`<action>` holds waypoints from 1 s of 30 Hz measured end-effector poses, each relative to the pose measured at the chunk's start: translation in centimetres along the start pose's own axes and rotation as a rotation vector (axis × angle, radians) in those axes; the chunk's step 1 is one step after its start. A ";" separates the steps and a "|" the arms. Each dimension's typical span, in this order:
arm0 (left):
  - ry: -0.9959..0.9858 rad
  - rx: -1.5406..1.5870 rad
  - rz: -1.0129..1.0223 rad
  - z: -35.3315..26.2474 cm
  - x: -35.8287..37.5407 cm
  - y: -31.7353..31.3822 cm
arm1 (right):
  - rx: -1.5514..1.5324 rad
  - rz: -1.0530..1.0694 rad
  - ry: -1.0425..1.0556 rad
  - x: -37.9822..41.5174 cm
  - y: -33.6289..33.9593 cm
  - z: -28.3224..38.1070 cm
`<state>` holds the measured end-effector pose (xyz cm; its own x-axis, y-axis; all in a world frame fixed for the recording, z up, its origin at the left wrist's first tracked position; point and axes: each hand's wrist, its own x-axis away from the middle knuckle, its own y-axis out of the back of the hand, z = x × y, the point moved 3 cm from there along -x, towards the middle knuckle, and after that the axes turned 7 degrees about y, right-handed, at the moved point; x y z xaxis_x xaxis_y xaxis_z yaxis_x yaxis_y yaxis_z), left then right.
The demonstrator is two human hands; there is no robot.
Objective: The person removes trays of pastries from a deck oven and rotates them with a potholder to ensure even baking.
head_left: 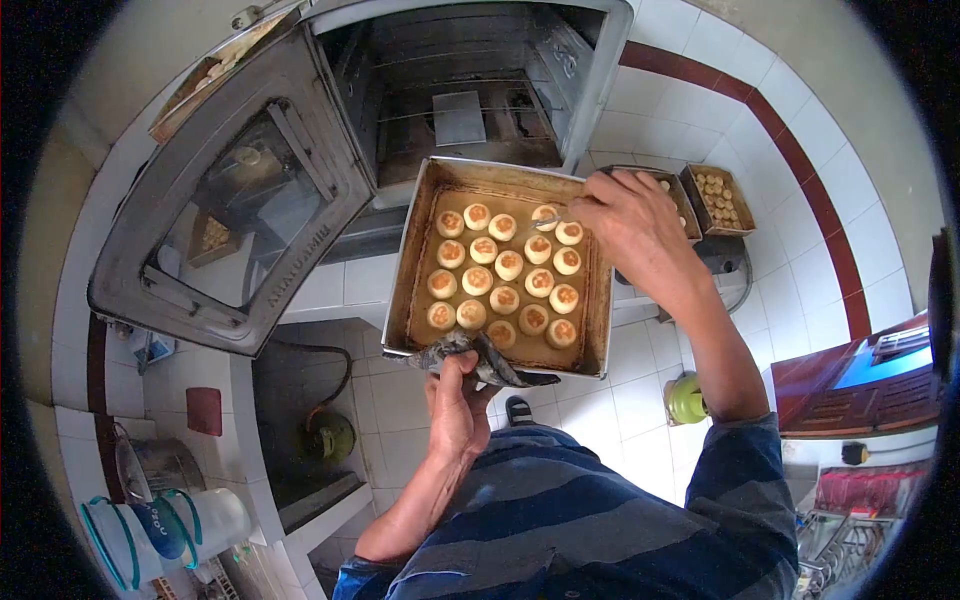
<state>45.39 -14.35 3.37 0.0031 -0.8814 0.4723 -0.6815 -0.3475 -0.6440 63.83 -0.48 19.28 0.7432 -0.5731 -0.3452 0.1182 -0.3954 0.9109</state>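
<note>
My left hand (pixel 460 410) grips the near edge of a square baking pan (pixel 598 300) through a dark, worn cloth (pixel 430 353). Several round buns (pixel 508 265) with browned tops stand in loose rows on its brown base. Over the pan's far right corner, my right hand (pixel 632 225) is closed around a thin metal utensil (pixel 550 219). The utensil's tip is right at a bun (pixel 545 215) in the back row. Most of its handle is hidden in my fingers. The pan is held in front of the open oven.
The oven (pixel 480 60) has a metal sheet (pixel 459 118) on its rack; its glass-paned door (pixel 240 200) swings out left. A second pan of small rounds (pixel 718 198) stands at right, beside another partly hidden pan. Green gas cylinders (pixel 686 400) are on the floor; white buckets (pixel 215 520) stand lower left.
</note>
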 end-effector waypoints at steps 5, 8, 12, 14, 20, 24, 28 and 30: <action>-0.021 0.123 -0.092 0.1 0.0 -0.3 | -0.052 0.162 -0.139 1.2 2.7 -0.1; 0.009 0.020 -0.044 0.5 -0.4 0.1 | -0.101 0.159 -0.115 1.8 2.5 0.2; 0.019 -0.004 -0.048 0.0 0.1 -0.6 | -0.039 0.156 -0.095 2.5 1.0 0.0; 0.011 -0.009 -0.019 -0.2 0.3 -0.7 | -0.047 0.108 -0.092 2.5 0.6 0.0; 0.015 0.009 -0.028 0.2 0.1 -0.4 | -0.034 0.099 -0.122 2.7 -0.4 -0.2; 0.023 -0.009 -0.046 0.3 0.1 -0.2 | -0.028 0.115 -0.144 2.3 -0.4 -0.1; -0.013 0.072 -0.073 0.3 0.0 -0.3 | -0.030 0.082 -0.155 2.3 -1.0 -0.4; -0.043 0.131 -0.065 0.1 0.0 -0.4 | -0.041 0.099 -0.171 2.3 -1.6 -0.6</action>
<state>45.76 -14.29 3.55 0.0773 -0.8675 0.4915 -0.5774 -0.4408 -0.6873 65.74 -0.73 17.22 0.6306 -0.7225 -0.2835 0.0792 -0.3035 0.9495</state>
